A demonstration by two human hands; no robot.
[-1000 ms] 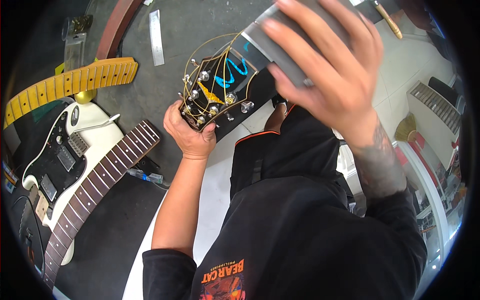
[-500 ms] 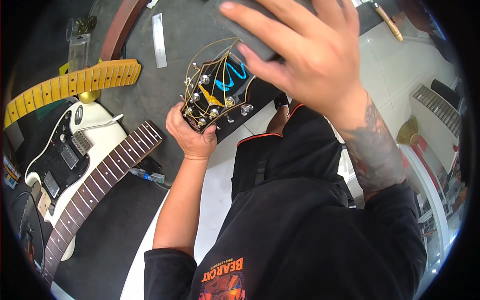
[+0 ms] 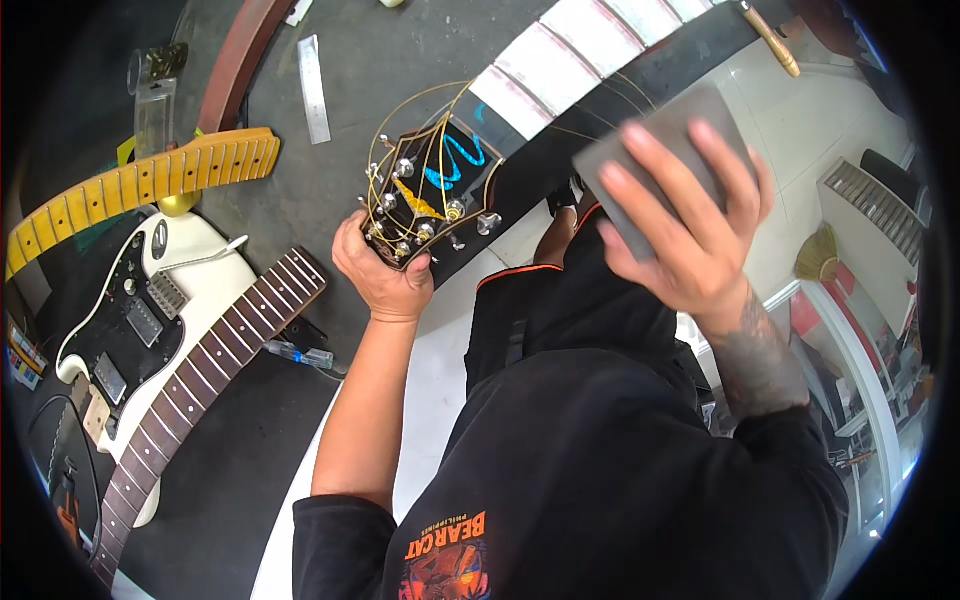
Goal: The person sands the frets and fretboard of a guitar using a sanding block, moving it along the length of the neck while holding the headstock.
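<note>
Dark grey bench top [image 3: 350, 70] up above, and there's the glossy black headstock [image 3: 455, 178], upper middle, blue-and-orange inlaid, wiry strings curling, its end gripped by the left hand [image 3: 378, 262]. The right hand [image 3: 690, 215], clasping a flat matte-grey block [image 3: 672, 128], has swung lower since a moment ago, baring the pale-covered fretboard [image 3: 590, 45], out past the bench edge with open room above the tiles [image 3: 770, 140]!

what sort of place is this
Probably a guitar repair workshop: a white guitar body and a loose yellow neck lie on the dark bench, and the left hand holds a black headstock.
</note>
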